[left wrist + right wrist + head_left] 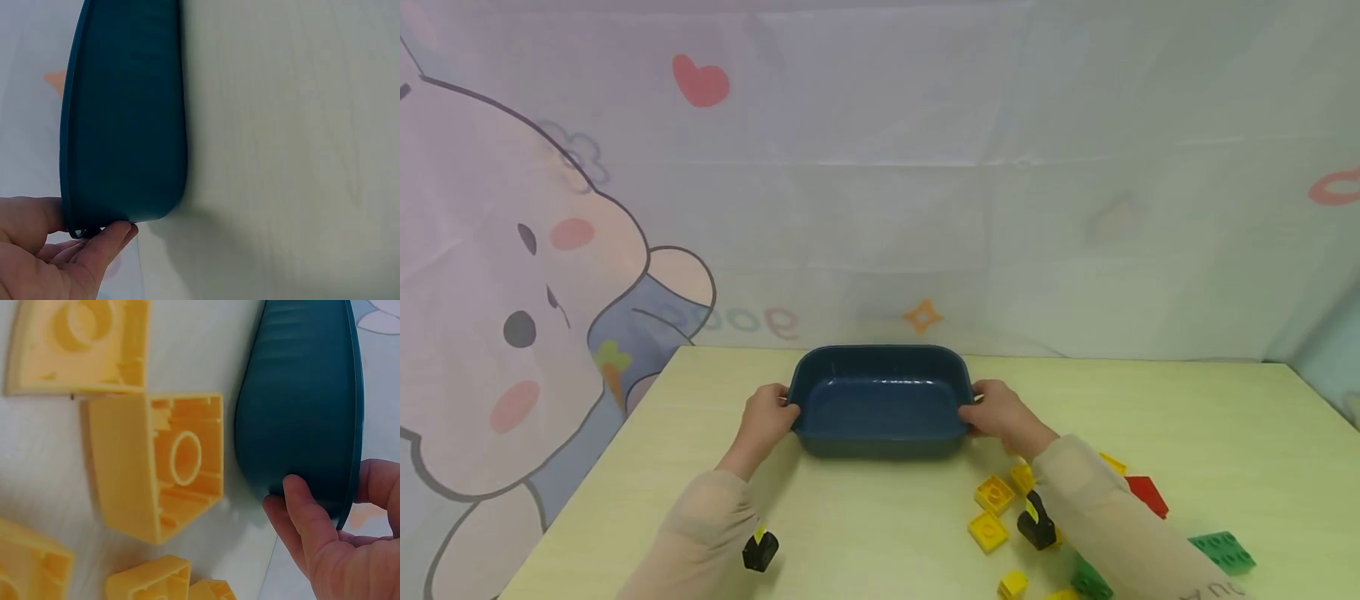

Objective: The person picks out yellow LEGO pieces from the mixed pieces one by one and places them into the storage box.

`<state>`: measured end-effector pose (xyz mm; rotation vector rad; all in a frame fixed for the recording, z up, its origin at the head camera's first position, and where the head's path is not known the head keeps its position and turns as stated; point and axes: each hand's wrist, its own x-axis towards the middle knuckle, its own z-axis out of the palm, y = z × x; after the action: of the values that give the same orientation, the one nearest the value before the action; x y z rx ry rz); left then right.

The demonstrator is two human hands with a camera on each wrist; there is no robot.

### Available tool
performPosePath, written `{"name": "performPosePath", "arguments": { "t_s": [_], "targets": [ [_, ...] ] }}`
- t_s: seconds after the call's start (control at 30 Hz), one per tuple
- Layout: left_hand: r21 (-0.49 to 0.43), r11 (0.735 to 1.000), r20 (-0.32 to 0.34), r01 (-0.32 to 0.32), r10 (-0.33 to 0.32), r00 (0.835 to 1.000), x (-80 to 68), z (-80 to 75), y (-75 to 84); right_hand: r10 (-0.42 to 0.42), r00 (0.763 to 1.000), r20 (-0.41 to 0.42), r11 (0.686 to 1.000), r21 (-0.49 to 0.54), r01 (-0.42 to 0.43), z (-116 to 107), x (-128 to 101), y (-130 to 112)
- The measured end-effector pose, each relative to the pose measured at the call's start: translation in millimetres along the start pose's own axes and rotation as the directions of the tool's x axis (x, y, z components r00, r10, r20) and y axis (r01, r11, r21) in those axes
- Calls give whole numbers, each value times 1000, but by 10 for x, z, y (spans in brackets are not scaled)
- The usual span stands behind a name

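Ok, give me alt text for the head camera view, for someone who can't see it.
Two hands grip the short ends of an empty dark blue oblong plastic tray on a pale wooden table: the left hand at its left rim, the right hand at its right. Yellow, red and green plastic building blocks lie scattered by the right forearm.

In the head view the right sleeve (pixel 1120 525) covers part of the red brick (pixel 1146 493) and most of a green brick (pixel 1090 582) at the bottom edge. A yellow brick (pixel 1063 594) is cut off by that edge too. The left wrist view shows only one end of the blue tray (pixel 125 112), and the left hand (pixel 44 256) runs out of the picture. In the right wrist view several yellow bricks (pixel 150 581) are cropped, and the right hand (pixel 337 544) is cut at the corner.
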<state>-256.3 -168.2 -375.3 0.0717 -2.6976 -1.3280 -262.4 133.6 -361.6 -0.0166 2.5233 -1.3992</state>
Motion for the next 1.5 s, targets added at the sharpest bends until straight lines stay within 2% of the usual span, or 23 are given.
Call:
{"name": "performPosePath", "arguments": {
  "t_s": [0.2, 0.43, 0.77, 1.1, 1.5],
  "targets": [
    [-38, 999, 4, 9, -9, 1000, -74, -19, -66, -19, 1000, 3, 1000, 5, 19, 52, -80, 11],
    [-32, 999, -11, 10, -10, 1000, -156, -56, -108, -19, 999, -25, 1000, 15, 20, 122, -179, 18],
    [-43, 999, -4, 15, -15, 1000, -249, -89, -126, 14, 999, -40, 999, 31, -13, 168, -281, 14],
    [-26, 1000, 11, 2, -2, 1000, -366, -157, -126, 17, 999, -38, 1000, -18, -17, 231, -368, -4],
    [-31, 999, 27, 30, -30, 999, -526, -209, -172, -21, 999, -48, 999, -34, 19, 285, -576, -3]
  ]
}}
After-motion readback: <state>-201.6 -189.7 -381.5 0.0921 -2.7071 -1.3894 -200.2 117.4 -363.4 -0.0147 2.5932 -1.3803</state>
